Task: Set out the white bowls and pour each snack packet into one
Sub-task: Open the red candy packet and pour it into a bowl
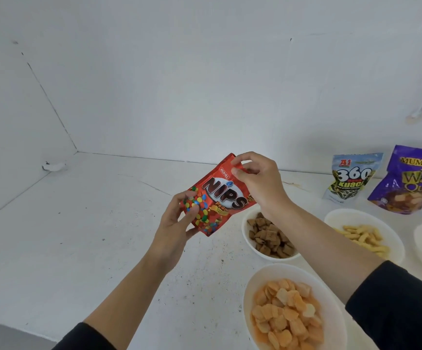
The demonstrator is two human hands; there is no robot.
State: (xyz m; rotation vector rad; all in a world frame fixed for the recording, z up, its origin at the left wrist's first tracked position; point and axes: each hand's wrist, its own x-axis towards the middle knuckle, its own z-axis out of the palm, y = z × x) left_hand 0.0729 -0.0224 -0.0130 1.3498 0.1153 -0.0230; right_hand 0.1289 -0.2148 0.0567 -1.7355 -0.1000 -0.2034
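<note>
Head view: left hand (179,221) grips Nips packet (220,195) bottom; right hand (258,180) pinches top.

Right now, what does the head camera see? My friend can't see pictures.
Two hands, left hand and right hand, hold a red Nips packet above a white counter. Three white bowls of snacks sit at right, two unopened packets behind.

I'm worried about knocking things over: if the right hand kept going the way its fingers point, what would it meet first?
The right hand points left and away, already pinching the top corner of the red Nips packet. Past that, only bare white counter and wall, though depth is unclear.
</note>
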